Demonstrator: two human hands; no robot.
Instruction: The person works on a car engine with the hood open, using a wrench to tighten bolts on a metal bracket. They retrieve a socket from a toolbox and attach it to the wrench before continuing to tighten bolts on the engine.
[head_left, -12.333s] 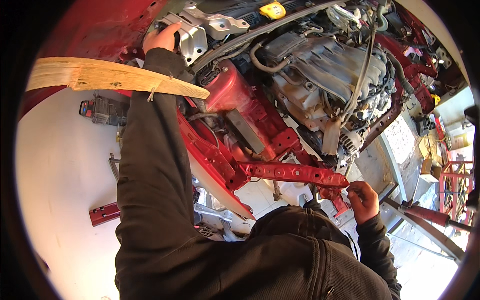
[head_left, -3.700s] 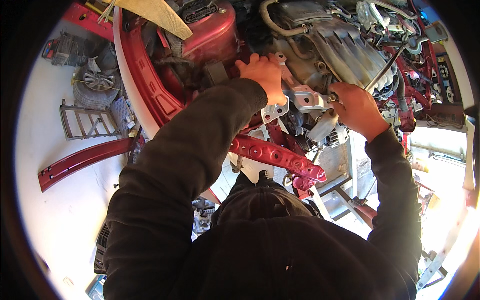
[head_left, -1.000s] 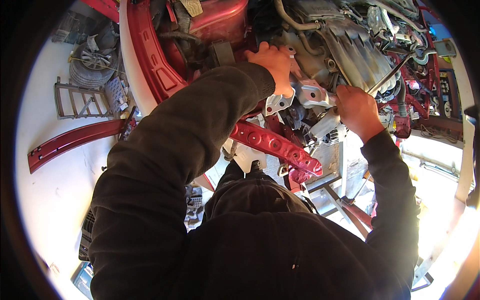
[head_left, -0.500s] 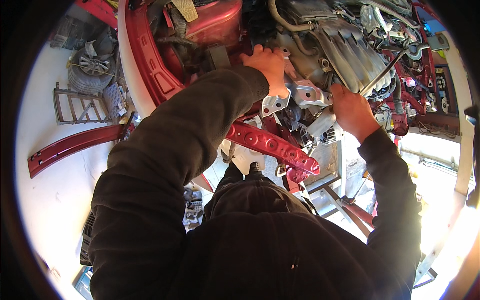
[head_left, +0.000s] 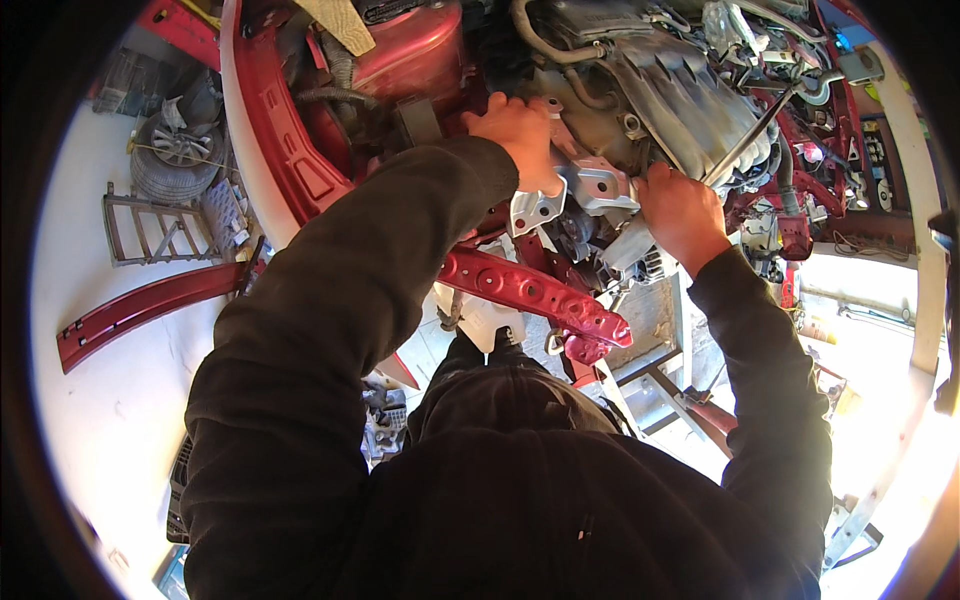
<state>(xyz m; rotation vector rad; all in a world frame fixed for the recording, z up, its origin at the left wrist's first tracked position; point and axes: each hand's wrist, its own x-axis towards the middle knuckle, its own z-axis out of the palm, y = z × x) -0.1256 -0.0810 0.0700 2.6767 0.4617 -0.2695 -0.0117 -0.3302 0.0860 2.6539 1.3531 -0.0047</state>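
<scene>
The red engine bay [head_left: 415, 52] carries an engine [head_left: 690, 105] — silvery bracket [head_left: 590, 180] alongside.

Wears a dark jacket [head_left: 480, 500] with long, creased sleeves [head_left: 310, 310], snug cuffs [head_left: 497, 168] and a small pale mark [head_left: 585, 533] in front, leaving both hands [head_left: 520, 142] bare.

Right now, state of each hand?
Left hand: closed on the silver bracket.
Right hand: curled at the bracket's end; cannot tell whether it holds anything.

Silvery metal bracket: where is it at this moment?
In the head view, the silvery metal bracket sits in the upper middle, gripped by the left hand, with its right end beside the right hand.
</scene>
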